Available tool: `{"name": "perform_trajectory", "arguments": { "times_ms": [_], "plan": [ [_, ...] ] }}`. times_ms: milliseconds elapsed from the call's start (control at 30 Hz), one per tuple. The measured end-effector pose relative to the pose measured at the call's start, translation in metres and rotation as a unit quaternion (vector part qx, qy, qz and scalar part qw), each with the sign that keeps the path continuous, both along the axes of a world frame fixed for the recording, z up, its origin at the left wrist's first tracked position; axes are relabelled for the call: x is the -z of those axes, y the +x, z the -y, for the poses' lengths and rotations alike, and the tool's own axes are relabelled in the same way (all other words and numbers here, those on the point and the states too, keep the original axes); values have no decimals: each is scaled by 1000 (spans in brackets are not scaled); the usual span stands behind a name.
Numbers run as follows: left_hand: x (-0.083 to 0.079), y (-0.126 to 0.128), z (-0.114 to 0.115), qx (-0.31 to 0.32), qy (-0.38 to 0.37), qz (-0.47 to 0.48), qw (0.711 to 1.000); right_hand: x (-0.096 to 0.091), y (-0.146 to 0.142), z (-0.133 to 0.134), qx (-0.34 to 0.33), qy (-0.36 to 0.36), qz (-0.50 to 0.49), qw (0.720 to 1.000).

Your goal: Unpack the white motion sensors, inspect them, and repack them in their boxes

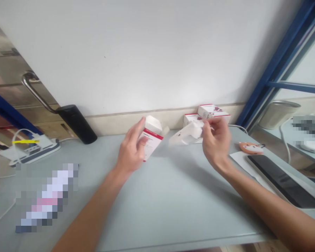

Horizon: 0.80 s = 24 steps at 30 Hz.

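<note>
Over the far middle of the desk (152, 210), before the wall (147, 52): one red-and-white carton (152, 144), tilted, in the left hand (132, 148), thumb across the printed face, grip firm about its sides. Right hand (217, 140): a white piece (189, 133), blurred, pinched between thumb and fingers, apart from the carton; its exact form cannot be told. Handling, as judged: support the carton without crushing its thin walls; hold the white piece by its edge, and keep both items level and unhurried. Near limits: similar boxes (214, 111) by the wall, directly behind the right hand, easily knocked; contact there cannot be told. Left boundary: black cylinder (77, 124) and power strip (35, 152). Right boundary: orange-and-white pouch-like item (250, 147) and dark-faced slab (285, 180). Best room for moving: the bare stretch between the forearms, towards the near edge.
</note>
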<state>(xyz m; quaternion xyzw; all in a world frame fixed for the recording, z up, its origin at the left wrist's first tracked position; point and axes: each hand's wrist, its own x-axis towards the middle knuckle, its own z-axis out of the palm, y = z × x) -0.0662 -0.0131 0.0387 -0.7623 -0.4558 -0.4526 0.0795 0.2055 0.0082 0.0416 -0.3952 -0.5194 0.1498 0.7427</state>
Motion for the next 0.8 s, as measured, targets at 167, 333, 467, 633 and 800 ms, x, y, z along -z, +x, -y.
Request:
{"name": "perform_trajectory", "arguments": {
  "times_ms": [167,333,467,633,800],
  "plan": [
    [4,-12,-11,-90,-70,-50,992,8,-6,0,-39,-96,-20,994],
    [10,-8,-10,-149,-66,-113,980,15,-8,-4,-73,-180,-79,978],
    [10,-3,-8,-17,-110,-201,973,14,-8,-4,-99,-216,-117,964],
    [5,28,7,50,-145,74,985,13,-10,-3,-107,-232,-152,955],
    [11,68,25,256,-428,375,781,14,-13,1,-161,-238,-115,951]
  ]
}}
